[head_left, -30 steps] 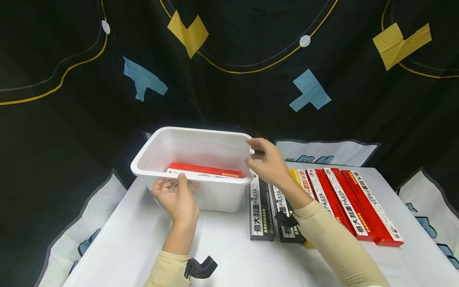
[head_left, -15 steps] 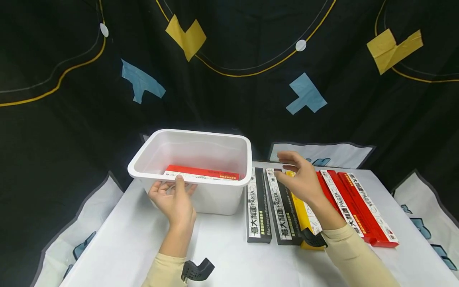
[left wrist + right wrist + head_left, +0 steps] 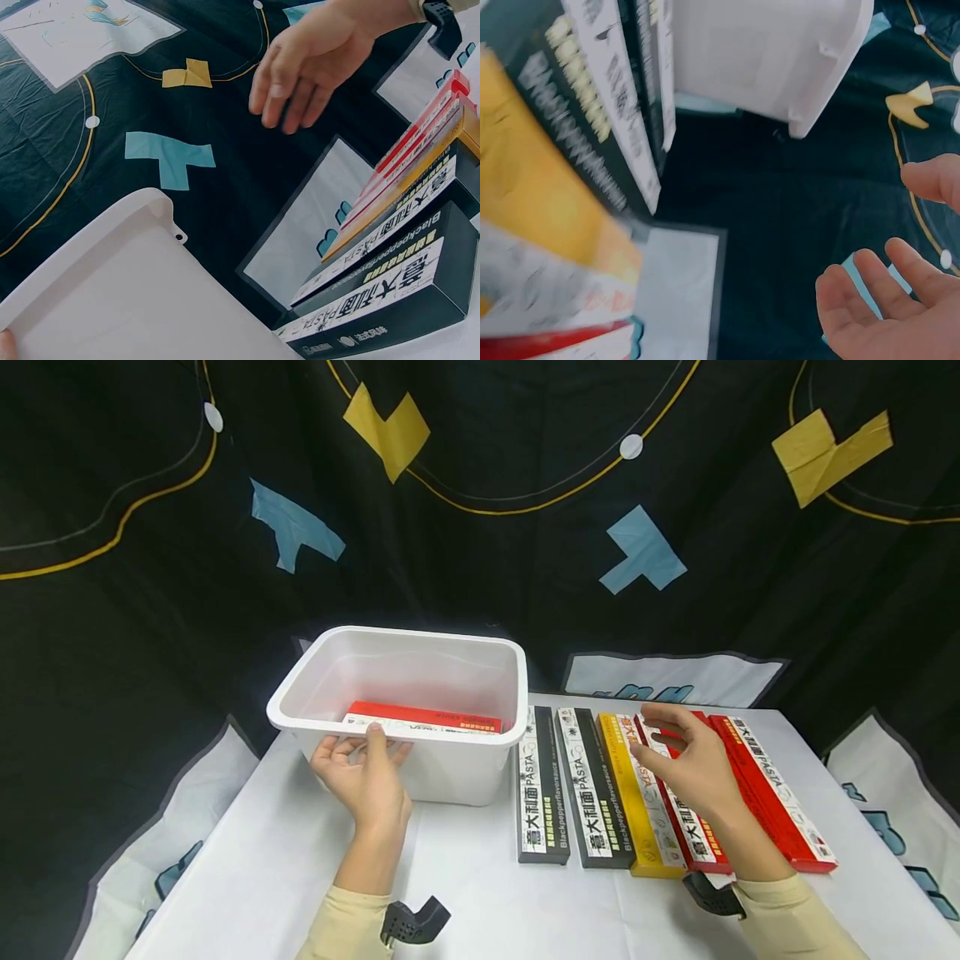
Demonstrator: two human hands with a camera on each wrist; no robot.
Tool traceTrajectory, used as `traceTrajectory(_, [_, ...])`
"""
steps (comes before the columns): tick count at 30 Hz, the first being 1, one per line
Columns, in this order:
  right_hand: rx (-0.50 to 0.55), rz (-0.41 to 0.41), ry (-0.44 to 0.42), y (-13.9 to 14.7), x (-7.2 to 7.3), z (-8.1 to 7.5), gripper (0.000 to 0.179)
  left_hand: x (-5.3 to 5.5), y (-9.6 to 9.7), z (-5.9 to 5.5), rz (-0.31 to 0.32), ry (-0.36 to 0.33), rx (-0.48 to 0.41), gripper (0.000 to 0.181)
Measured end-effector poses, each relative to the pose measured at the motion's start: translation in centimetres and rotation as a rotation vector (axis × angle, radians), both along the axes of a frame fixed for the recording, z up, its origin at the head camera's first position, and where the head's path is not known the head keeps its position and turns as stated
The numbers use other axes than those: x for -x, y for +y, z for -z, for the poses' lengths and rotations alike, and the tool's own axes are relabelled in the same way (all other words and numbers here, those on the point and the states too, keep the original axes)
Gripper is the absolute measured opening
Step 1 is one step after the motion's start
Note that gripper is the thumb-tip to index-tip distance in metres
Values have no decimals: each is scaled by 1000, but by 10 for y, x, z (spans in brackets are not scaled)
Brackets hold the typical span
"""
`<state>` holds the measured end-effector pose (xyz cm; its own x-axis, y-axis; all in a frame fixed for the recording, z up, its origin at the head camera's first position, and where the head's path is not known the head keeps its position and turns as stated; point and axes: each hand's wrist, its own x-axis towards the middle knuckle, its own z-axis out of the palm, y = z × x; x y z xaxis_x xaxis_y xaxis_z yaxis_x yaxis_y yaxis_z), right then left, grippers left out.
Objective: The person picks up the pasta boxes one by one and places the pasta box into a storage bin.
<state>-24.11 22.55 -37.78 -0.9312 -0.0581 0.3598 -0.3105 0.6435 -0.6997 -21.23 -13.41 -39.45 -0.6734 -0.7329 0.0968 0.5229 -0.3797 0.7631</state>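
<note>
One red pasta box visible inside white bin, head view only. Bin's at the far-left corner of the table. Left hand grips its near rim, thumb on rim, fingers under. Right hand half open, empty, blocks part of the red boxes toward right edge in head; left wrist shows it clear of them. Black boxes and yellow box sit between. Holed tab under bin rim: left wrist only.
</note>
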Motion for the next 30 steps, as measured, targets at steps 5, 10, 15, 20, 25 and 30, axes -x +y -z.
traceTrajectory(5, [-13, 64, -34, 21, -8, 10, 56, 0, 1, 0, 4, 8, -7, 51])
traceTrajectory(10, [-27, 137, -74, 46, -12, 19, 61, 0, 1, 1, 4, 3, -7, 51])
traceTrajectory(15, [-28, 253, -172, 76, -13, 34, 71, 1, 1, 0, -4, -8, -10, 51])
traceTrajectory(20, [-34, 381, -242, 107, -13, 52, 78, 2, 0, 0, -5, -10, -6, 51])
traceTrajectory(25, [-21, 498, -318, 134, -15, 65, 82, 1, 0, 0, 2, -1, 9, 51])
traceTrajectory(30, [-62, 553, -437, 156, -13, 77, 82, 1, 0, 1, -7, -13, 11, 52])
